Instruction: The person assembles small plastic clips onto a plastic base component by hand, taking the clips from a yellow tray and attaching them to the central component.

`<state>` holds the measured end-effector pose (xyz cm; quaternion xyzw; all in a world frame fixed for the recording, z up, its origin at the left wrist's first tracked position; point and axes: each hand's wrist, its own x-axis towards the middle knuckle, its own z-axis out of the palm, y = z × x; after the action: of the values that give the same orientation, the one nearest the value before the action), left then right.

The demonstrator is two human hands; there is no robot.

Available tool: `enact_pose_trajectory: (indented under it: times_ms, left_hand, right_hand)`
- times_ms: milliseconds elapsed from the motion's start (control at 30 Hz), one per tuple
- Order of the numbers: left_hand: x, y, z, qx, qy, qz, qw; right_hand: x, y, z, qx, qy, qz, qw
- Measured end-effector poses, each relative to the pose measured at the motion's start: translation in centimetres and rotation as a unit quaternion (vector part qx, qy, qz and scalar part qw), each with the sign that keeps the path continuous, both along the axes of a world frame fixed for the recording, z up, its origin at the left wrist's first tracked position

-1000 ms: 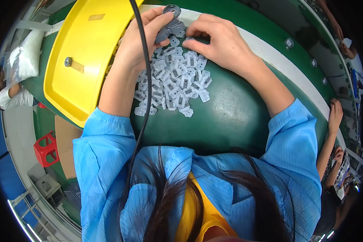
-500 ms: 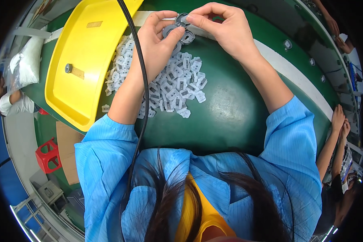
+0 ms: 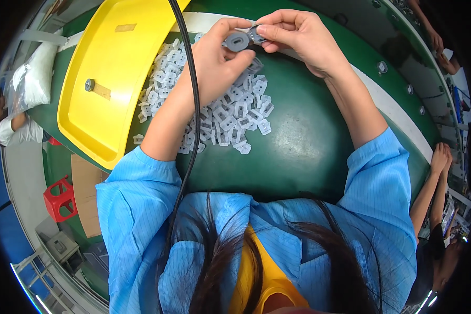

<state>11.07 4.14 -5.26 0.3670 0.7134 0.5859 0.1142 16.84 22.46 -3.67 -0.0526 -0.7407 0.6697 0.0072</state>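
My left hand [image 3: 212,65] is closed around several grey round plastic parts. One grey disc [image 3: 237,41] with a raised oval in its middle shows at the fingertips. Another grey part [image 3: 255,65], blurred, pokes out below the thumb. Just to the right, my right hand [image 3: 303,42] pinches a dark grey round part [image 3: 257,34] between thumb and fingers, its edge close to the disc; whether the two touch I cannot tell. Beneath and left of my hands lies a heap of small translucent white plastic pieces [image 3: 229,121] on the green table.
A yellow tray [image 3: 102,125] lies at the left, with one small grey round part [image 3: 90,85] in it. A black cable [image 3: 195,99] hangs across the view over my left forearm. Along a green belt [image 3: 369,49] beyond the pale strip sit several grey parts. Other people's arms [image 3: 431,183] show at the right.
The right hand held a small pale piece over a grey part; now its fingers grip a dark round part. In the left hand, a disc with an oval centre has turned into view.
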Motion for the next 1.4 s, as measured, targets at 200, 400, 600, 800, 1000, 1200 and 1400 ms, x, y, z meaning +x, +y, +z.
enact_pose_trajectory:
  times_ms: [200,400,600,800,1000,1200,1400]
  left_hand:
    - [0.3,0.2,1.9,-0.119,0.190,0.063,0.972]
    - [1.4,1.3,1.9,-0.104,0.331,0.115,0.931]
    - [0.5,0.9,1.5,-0.100,0.403,0.132,0.900]
    - [0.8,0.9,1.6,-0.108,0.365,0.112,0.918]
    - [1.1,1.2,2.2,-0.116,0.190,0.103,0.969]
    - [-0.3,0.6,0.8,-0.028,0.021,0.054,0.998]
    - [-1.2,-0.1,0.0,-0.024,0.015,0.033,0.999]
  right_hand:
    - [-0.3,-0.6,0.7,-0.067,-0.046,-0.051,0.995]
    - [0.4,0.2,0.6,-0.109,0.031,-0.042,0.993]
    - [1.5,0.0,2.5,-0.015,0.009,-0.047,0.999]
    - [2.7,-2.2,4.6,0.217,0.070,-0.066,0.971]
    - [0.2,1.2,2.0,-0.084,0.005,-0.053,0.995]
    - [-1.0,6.5,-2.3,0.308,0.038,-0.186,0.932]
    - [0.4,2.6,1.5,0.361,0.142,-0.071,0.919]
